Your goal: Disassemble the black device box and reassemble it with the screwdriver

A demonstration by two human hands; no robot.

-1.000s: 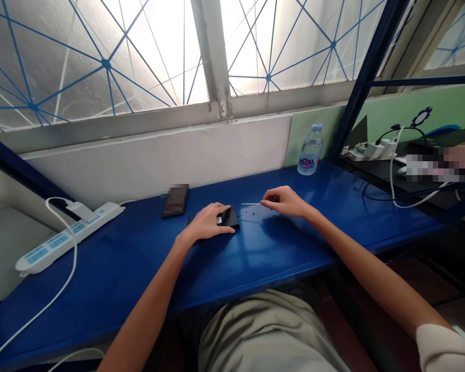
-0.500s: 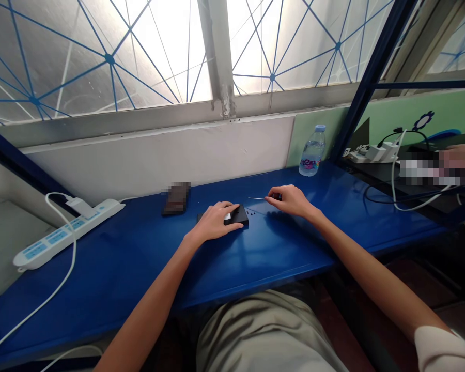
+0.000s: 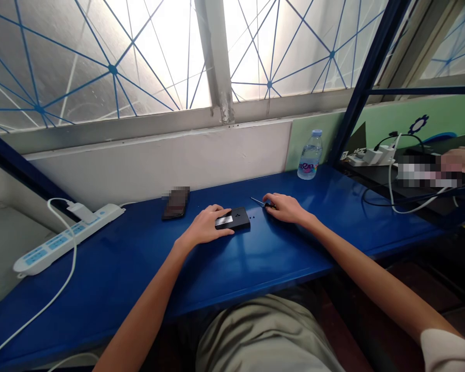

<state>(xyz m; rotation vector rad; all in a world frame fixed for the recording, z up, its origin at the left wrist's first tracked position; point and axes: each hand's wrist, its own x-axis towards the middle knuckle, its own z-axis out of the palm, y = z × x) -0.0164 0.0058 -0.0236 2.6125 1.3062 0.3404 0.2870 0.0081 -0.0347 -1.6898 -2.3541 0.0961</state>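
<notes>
A small flat black box [image 3: 234, 220] with a white label lies on the blue table [image 3: 256, 258]. My left hand [image 3: 207, 226] rests on its left side, fingers curled over it, holding it down. My right hand [image 3: 284, 207] lies just to the right of the box, pinched on a thin screwdriver [image 3: 260, 202] whose metal tip points left toward the box's far corner. A few tiny dark screws [image 3: 251, 217] sit on the table between the box and my right hand.
A dark phone [image 3: 175, 203] lies behind the box near the wall. A white power strip [image 3: 62, 237] with a cable sits at the left. A water bottle [image 3: 309, 155] stands at the back right. Another person's hand [image 3: 463, 160] and cables show beyond the blue post.
My right hand has lowered to the table and tilted the screwdriver tip down toward the box. The box has slid slightly right under my left hand, showing more of its label.
</notes>
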